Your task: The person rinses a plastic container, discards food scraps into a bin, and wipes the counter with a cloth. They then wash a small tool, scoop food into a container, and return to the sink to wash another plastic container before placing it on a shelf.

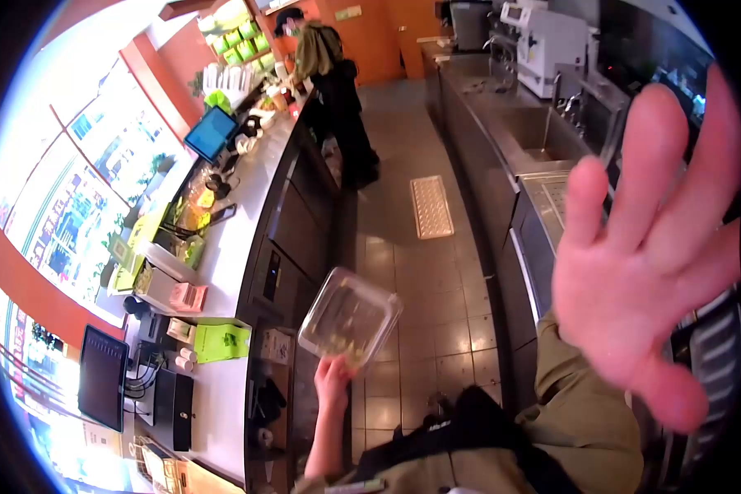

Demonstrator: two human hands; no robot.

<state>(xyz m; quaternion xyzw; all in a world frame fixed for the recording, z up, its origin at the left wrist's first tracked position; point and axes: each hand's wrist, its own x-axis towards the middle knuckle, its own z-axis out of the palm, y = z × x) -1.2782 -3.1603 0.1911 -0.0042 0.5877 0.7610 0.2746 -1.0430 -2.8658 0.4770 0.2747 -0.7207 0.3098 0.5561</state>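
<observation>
My left hand (332, 380) holds a clear plastic container (350, 317) by its lower edge, over the tiled floor beside the long counter. The container looks to have greenish food inside. Close to the camera at the right, my right hand (646, 263) is raised with fingers spread and nothing in it, in front of the steel worktop. My olive shirt and dark apron fill the bottom of the view.
A long white counter (230, 239) on the left carries screens, green boxes and a till. Steel sinks and machines (543, 123) line the right. Another person (333, 90) stands far down the aisle. A floor mat (431, 206) lies mid-aisle.
</observation>
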